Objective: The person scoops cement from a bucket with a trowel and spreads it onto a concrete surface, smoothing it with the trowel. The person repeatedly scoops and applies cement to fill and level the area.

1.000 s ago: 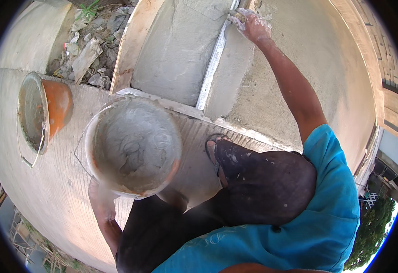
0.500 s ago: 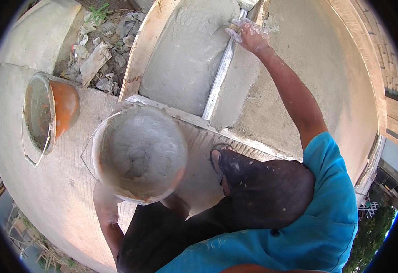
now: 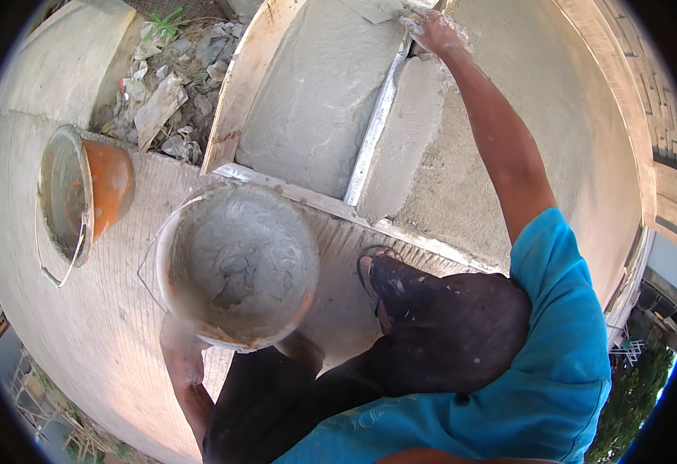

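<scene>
My right hand [image 3: 435, 32] grips a trowel [image 3: 377, 11] at the top, its blade on the smooth grey mortar [image 3: 307, 93]. Below it, a whitish straight bar [image 3: 371, 143] divides this mortar from a narrower band and rougher surface to the right. A wooden board [image 3: 242, 89] borders the mortar's left side. My left hand [image 3: 182, 340] touches the lower left of a large bucket [image 3: 307, 271] of wet mortar beside my legs; its fingers are hidden and blurred.
An orange mortar-coated bucket [image 3: 109, 185] stands at the left on grooved concrete [image 3: 83, 325]. Rubble [image 3: 164, 108] and a small plant lie at the upper left beside a concrete slab [image 3: 60, 62]. A curved pale border [image 3: 632, 124] runs along the right.
My right hand has moved up and away from me along the bar, and the trowel blade now shows on the mortar. My left hand stays at the bucket.
</scene>
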`<action>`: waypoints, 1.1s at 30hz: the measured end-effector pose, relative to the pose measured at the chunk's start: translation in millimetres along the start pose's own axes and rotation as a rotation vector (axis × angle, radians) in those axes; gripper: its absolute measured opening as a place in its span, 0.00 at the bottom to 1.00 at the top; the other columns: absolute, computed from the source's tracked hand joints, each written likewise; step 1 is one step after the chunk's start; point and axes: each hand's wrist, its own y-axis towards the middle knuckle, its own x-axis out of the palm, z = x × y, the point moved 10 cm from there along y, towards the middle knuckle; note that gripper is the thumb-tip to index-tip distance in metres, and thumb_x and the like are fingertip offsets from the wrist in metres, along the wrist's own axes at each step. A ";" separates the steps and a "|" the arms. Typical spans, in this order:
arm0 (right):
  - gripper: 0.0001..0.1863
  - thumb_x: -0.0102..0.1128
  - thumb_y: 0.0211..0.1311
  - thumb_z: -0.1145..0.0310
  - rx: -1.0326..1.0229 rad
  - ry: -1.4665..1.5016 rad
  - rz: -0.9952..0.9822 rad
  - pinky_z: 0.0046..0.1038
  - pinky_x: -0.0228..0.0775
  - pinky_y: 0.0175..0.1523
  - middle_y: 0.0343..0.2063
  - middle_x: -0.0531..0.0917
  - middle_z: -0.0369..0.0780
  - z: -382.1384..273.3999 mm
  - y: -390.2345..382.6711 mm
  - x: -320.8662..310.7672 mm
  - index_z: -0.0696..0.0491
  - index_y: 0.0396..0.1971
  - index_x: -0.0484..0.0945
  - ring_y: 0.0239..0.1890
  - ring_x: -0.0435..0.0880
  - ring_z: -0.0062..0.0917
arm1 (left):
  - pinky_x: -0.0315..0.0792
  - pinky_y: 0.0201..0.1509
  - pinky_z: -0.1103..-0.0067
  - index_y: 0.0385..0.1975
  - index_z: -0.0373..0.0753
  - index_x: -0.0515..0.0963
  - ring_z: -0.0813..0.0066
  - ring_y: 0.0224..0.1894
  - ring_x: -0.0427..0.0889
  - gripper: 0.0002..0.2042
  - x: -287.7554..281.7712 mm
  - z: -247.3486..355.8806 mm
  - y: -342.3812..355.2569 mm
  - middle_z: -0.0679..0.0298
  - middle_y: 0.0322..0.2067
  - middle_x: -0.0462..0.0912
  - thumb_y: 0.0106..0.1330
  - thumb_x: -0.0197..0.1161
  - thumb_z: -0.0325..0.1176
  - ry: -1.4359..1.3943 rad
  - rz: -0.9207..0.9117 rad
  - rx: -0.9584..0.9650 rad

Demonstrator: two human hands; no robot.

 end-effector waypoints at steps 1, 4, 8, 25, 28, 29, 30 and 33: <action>0.38 0.45 0.61 0.37 0.009 -0.003 -0.012 0.42 0.64 0.61 0.57 0.71 0.50 9.6 -6.7 -5.2 0.53 0.60 0.66 0.58 0.72 0.44 | 0.82 0.40 0.72 0.51 0.32 0.68 0.67 0.40 0.82 0.22 2.4 -0.2 2.4 0.56 0.42 0.79 0.65 0.60 0.42 -0.002 -0.017 0.007; 0.33 0.44 0.63 0.39 0.081 0.140 -0.165 0.42 0.60 0.64 0.61 0.67 0.42 -11.7 -41.9 -34.4 0.45 0.61 0.65 0.62 0.66 0.38 | 0.82 0.40 0.73 0.52 0.32 0.67 0.68 0.40 0.82 0.23 3.4 5.3 -5.6 0.56 0.42 0.78 0.65 0.60 0.42 -0.005 -0.043 0.033; 0.31 0.45 0.63 0.42 0.185 0.216 -0.191 0.43 0.59 0.64 0.60 0.69 0.43 -0.1 -85.2 -56.7 0.44 0.61 0.66 0.63 0.66 0.39 | 0.82 0.39 0.74 0.51 0.32 0.67 0.69 0.40 0.82 0.22 2.2 3.8 2.1 0.55 0.41 0.79 0.65 0.59 0.42 0.017 -0.059 0.036; 0.34 0.49 0.60 0.39 0.117 0.187 -0.114 0.42 0.61 0.63 0.57 0.72 0.46 -1.0 -57.8 -56.2 0.44 0.60 0.67 0.59 0.71 0.41 | 0.82 0.41 0.74 0.49 0.33 0.69 0.71 0.39 0.82 0.18 -0.5 0.5 2.3 0.57 0.40 0.79 0.67 0.58 0.40 0.063 -0.022 0.005; 0.32 0.49 0.60 0.39 0.083 0.155 -0.184 0.42 0.61 0.64 0.58 0.71 0.44 -13.7 -67.2 -56.0 0.42 0.60 0.67 0.59 0.71 0.40 | 0.82 0.42 0.73 0.50 0.33 0.69 0.70 0.40 0.82 0.19 -3.2 -3.1 0.0 0.56 0.41 0.79 0.67 0.58 0.40 0.039 -0.012 -0.033; 0.33 0.49 0.60 0.38 0.074 0.143 -0.212 0.41 0.61 0.64 0.59 0.71 0.44 -19.6 -78.2 -59.4 0.42 0.60 0.67 0.59 0.71 0.40 | 0.82 0.42 0.73 0.50 0.33 0.69 0.70 0.41 0.82 0.19 -4.4 -3.1 -0.5 0.56 0.41 0.79 0.67 0.58 0.40 0.044 -0.011 -0.024; 0.33 0.49 0.59 0.38 0.054 0.155 -0.200 0.42 0.61 0.64 0.58 0.71 0.44 -23.9 -87.2 -58.9 0.42 0.60 0.67 0.59 0.71 0.40 | 0.82 0.42 0.73 0.50 0.33 0.69 0.69 0.41 0.82 0.19 -5.7 -2.9 -1.1 0.56 0.41 0.79 0.67 0.58 0.40 0.050 -0.011 -0.014; 0.34 0.49 0.60 0.38 -0.029 0.167 -0.171 0.42 0.62 0.63 0.57 0.72 0.45 -25.5 -114.7 -44.0 0.44 0.59 0.68 0.59 0.71 0.41 | 0.82 0.42 0.72 0.50 0.32 0.69 0.69 0.41 0.82 0.19 -4.5 -3.3 1.1 0.55 0.41 0.79 0.67 0.57 0.40 0.061 -0.016 -0.001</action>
